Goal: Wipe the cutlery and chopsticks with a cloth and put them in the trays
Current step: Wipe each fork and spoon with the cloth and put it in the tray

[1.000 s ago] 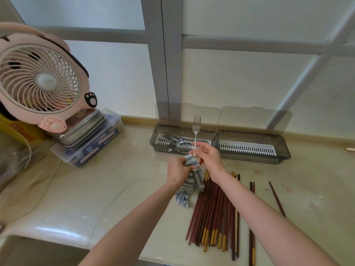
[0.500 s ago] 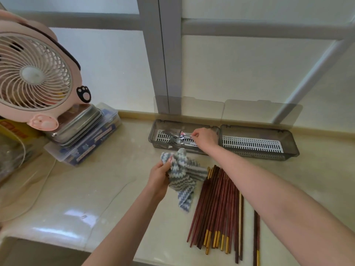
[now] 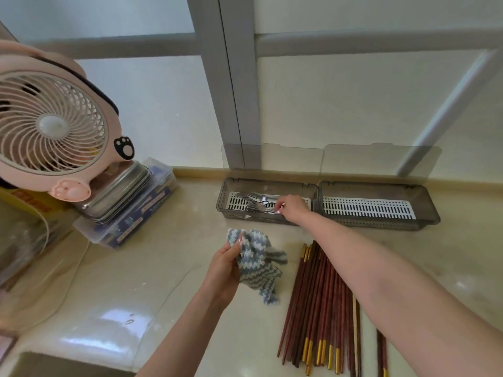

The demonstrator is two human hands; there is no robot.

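My right hand (image 3: 292,210) reaches into the left grey tray (image 3: 223,195), its fingertips pinching the handle end of a fork that lies on the pile of forks (image 3: 255,204). My left hand (image 3: 224,270) holds a blue-and-white striped cloth (image 3: 257,265) above the counter, in front of that tray. A bundle of dark red chopsticks (image 3: 321,308) with gold ends lies on the counter under my right forearm. The right grey tray (image 3: 381,226) holds only its white slotted insert.
A pink desk fan (image 3: 51,123) stands at the left on stacked metal trays and a plastic box (image 3: 128,210). Both tray lids lean open against the frosted window. A sink edge (image 3: 68,357) lies at the lower left.
My right hand carried the fork from the cloth into the left tray and laid it on the other forks. My left hand stayed back with the cloth, which now hangs loose.
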